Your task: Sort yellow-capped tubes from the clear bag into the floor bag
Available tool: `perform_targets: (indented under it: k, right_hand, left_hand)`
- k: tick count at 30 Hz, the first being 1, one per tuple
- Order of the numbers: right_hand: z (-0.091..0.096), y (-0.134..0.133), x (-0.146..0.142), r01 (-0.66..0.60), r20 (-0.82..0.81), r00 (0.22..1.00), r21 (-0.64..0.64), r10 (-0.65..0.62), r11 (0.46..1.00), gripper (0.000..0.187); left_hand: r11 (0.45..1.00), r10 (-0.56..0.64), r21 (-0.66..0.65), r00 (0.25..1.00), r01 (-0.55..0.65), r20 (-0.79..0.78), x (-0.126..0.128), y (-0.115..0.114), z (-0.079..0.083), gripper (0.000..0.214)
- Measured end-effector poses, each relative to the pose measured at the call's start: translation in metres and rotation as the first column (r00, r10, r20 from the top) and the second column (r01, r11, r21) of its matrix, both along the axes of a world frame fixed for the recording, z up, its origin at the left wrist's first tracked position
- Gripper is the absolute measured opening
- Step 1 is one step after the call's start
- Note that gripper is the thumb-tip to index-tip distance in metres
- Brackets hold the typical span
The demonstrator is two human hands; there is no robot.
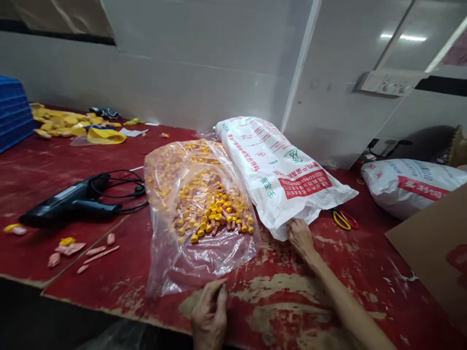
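Gripping the open end of the white sack, the right hand is bending its fingers at the edge, and the sack is hiding some of the fingertips. The sack is lying on the red table, and its far end is pointing toward the wall. The left hand is curling loosely near the front edge of the table, with its thumb sitting close to its fingers. I cannot tell if it is pinching anything. Just past that hand, a clear bag is lying right beside the sack. Lots of pink bits with yellow caps are filling much of the bag. Scissors with one yellow loop and one red loop are resting near the right hand. Another sack is lying farther right, behind a brown box. On the left, a black blower is lying on its side, and a few loose pink bits are sitting in front of it. Yellow pieces are making a pile beside a blue crate.
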State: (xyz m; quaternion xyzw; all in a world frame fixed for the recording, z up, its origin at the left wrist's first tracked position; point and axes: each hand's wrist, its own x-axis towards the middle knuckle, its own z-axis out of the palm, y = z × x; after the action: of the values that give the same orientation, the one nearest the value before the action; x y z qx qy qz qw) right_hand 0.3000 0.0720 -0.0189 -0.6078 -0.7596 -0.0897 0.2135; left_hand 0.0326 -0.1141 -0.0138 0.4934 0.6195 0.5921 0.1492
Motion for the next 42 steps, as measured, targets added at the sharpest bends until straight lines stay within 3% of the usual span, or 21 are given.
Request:
perform_targets:
  k: [4,8,12,16,21,24,26,28,29,30,32,35,38,42]
  right_hand:
    - [0.008,0.046,-0.003,0.064,0.077,0.995,-0.111,-0.056,0.992,0.027]
    - [0.007,0.070,0.015,0.189,0.111,0.979,-0.194,-0.169,0.963,0.031]
    - [-0.003,0.062,0.034,0.149,0.146,0.983,-0.256,-0.114,0.955,0.028]
    - [-0.010,0.042,0.037,0.038,0.140,0.990,-0.217,-0.007,0.976,0.038]
    - [-0.018,0.024,0.030,-0.104,-0.007,0.995,-0.085,0.104,0.991,0.024]
    - [-0.020,0.006,0.031,-0.141,-0.177,0.975,-0.041,0.132,0.989,0.031]
    - [-0.019,-0.015,0.032,-0.191,-0.343,0.926,-0.059,0.159,0.980,0.038]
    - [-0.014,-0.040,0.031,-0.294,-0.551,0.814,-0.113,0.186,0.949,0.042]
    - [-0.010,-0.054,0.030,-0.352,-0.631,0.753,-0.149,0.185,0.924,0.042]
    - [-0.006,-0.066,0.028,-0.407,-0.680,0.710,-0.188,0.180,0.894,0.042]
    - [0.004,-0.088,0.023,-0.499,-0.725,0.664,-0.246,0.184,0.831,0.040]
    - [0.016,-0.109,0.015,-0.594,-0.722,0.649,-0.283,0.241,0.753,0.038]
    - [0.021,-0.119,0.011,-0.622,-0.702,0.651,-0.275,0.289,0.733,0.037]
    - [0.025,-0.125,0.010,-0.651,-0.662,0.662,-0.277,0.350,0.707,0.034]
  left_hand:
    - [0.986,-0.159,0.017,0.969,0.166,-0.189,0.021,0.046,0.014,0.020]
    - [0.984,-0.180,-0.040,0.948,0.175,-0.261,0.024,0.078,0.017,0.020]
    - [0.980,-0.198,-0.104,0.885,0.170,-0.423,0.027,0.106,0.016,0.020]
    - [0.961,-0.254,-0.242,0.770,0.133,-0.585,0.041,0.141,0.013,0.023]
    - [0.959,-0.253,-0.255,0.784,0.124,-0.567,0.054,0.166,0.008,0.027]
    - [0.966,-0.232,-0.222,0.824,0.133,-0.517,0.047,0.154,0.007,0.028]
    - [0.977,-0.188,-0.170,0.893,0.128,-0.409,0.040,0.137,0.008,0.024]
    - [0.979,-0.164,-0.134,0.983,0.152,-0.087,0.037,0.115,0.009,0.016]
    - [0.973,-0.168,-0.134,0.975,0.188,0.147,0.038,0.103,0.010,0.018]
    - [0.961,-0.171,-0.138,0.907,0.240,0.385,0.041,0.091,0.011,0.024]
    - [0.917,-0.171,-0.138,0.682,0.374,0.711,0.052,0.069,0.014,0.034]
    - [0.852,-0.187,-0.088,0.458,0.516,0.869,0.069,0.047,0.017,0.038]
    - [0.822,-0.209,-0.047,0.379,0.567,0.902,0.076,0.035,0.019,0.033]
    - [0.776,-0.232,-0.067,0.382,0.628,0.894,0.074,0.028,0.018,0.029]
